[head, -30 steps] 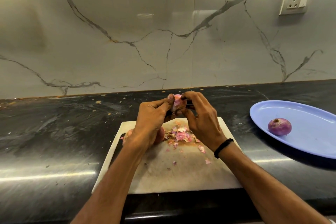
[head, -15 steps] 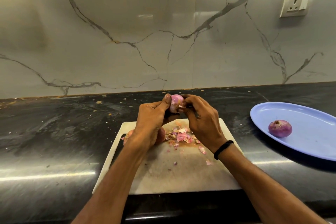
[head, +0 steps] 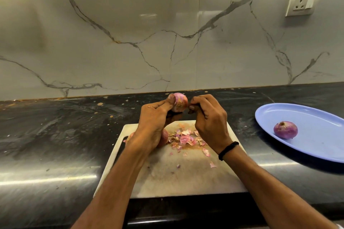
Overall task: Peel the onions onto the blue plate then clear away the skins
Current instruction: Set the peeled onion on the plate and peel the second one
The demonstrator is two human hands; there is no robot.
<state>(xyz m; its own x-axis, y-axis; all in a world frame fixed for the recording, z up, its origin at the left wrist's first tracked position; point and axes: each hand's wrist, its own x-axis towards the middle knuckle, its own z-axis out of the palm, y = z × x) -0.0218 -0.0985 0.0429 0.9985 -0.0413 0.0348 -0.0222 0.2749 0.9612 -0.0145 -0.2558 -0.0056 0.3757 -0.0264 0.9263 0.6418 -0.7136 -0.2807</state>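
Marble-veined wall tiles fill the upper frame, with a white socket (head: 302, 3) at the upper right. Below them runs a dark, speckled bench (head: 55, 135), and a pale cutting board (head: 186, 178) lies at lower centre. The left hand (head: 154, 117) grips a partly skinned onion (head: 179, 101) above the board's far edge, thumb on its top. The right hand (head: 210, 119), black band (head: 228, 149) on its wrist, has its fingers curled and pinched together just beside that onion; I cannot tell whether they hold anything. Loose pink skins (head: 184, 138) lie scattered on the board between the wrists. A third onion (head: 163, 139) sits on the board, mostly hidden behind the left wrist. At right, the blue plate (head: 316, 109) holds a second onion (head: 285, 129).
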